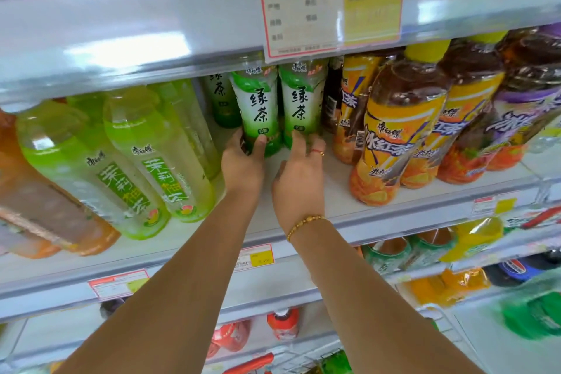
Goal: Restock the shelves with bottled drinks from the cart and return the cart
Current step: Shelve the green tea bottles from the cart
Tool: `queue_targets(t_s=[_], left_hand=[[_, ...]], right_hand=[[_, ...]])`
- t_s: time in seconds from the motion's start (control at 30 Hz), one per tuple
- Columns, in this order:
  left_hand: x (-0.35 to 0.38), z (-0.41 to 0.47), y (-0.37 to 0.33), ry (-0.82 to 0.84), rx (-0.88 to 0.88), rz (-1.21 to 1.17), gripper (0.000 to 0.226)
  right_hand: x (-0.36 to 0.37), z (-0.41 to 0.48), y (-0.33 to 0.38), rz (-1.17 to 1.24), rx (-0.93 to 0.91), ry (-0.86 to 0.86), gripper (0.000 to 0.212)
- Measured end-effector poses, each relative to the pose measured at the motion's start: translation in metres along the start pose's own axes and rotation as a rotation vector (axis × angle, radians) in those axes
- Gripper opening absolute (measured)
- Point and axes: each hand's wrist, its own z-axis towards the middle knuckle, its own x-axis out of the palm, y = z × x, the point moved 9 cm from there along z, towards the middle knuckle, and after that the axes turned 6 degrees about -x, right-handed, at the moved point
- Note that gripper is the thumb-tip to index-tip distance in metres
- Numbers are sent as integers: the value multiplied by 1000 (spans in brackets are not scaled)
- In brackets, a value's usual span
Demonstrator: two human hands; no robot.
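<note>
Two green tea bottles stand upright side by side deep on the white shelf [303, 209]. My left hand [243, 165] grips the base of the left green tea bottle [258, 103], thumb across its front. My right hand [299, 179] grips the base of the right green tea bottle [303, 97]; it wears a red ring and a gold bead bracelet. A third green tea bottle [223, 100] stands behind them to the left. The caps are hidden by the shelf above.
Pale green jasmine tea bottles [151, 155] crowd the shelf's left side. Orange-labelled iced tea bottles [394, 130] fill the right. A large price tag [331, 0] hangs from the upper shelf edge. Lower shelves hold more drinks; a wire cart [303, 358] shows at the bottom.
</note>
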Motion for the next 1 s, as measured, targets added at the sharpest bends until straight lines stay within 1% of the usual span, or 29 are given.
queue_targets(t_s=[0.07, 0.17, 0.4, 0.5, 0.57, 0.63, 0.7, 0.73, 0.77, 0.8, 0.83, 0.87, 0.9, 0.93, 1.0], left_hand=[[2, 3, -4, -2, 16, 27, 38], [8, 7, -10, 16, 44, 76, 39], [14, 20, -8, 18, -5, 58, 42], [8, 24, -9, -39, 1, 141, 42], [6, 23, -9, -50, -9, 180, 41], [4, 18, -9, -36, -40, 207, 35], [-3, 4, -14, -10, -20, 283, 26], [-8, -7, -20, 10, 24, 301, 24], [-14, -22, -29, 37, 92, 288, 22], [-21, -40, -38, 64, 147, 241, 23], [-29, -61, -44, 89, 174, 190, 28], [-36, -81, -48, 110, 200, 170, 37], [-39, -103, -50, 140, 232, 188, 44], [-38, -123, -47, 183, 264, 229, 49], [-26, -159, -30, 304, 281, 316, 55]], right_hand=[[11, 2, -7, -34, 41, 100, 76], [18, 10, -13, -28, 45, 135, 83], [32, 26, -22, -44, 30, 203, 82], [37, 26, -22, -31, 10, 241, 83], [34, 25, -21, -10, 10, 259, 82], [24, 23, -18, -35, 30, 290, 79], [12, 14, -11, -38, 28, 400, 63], [3, 4, -3, 28, -11, 441, 52], [-11, -8, 9, 126, -91, 452, 39], [-31, -21, 21, 212, -184, 413, 26], [-53, -34, 25, 245, -255, 349, 20], [-72, -48, 19, 232, -281, 290, 25], [-90, -63, 8, 214, -269, 257, 34], [-103, -78, -7, 194, -234, 250, 40], [-116, -106, -45, 139, -141, 308, 44]])
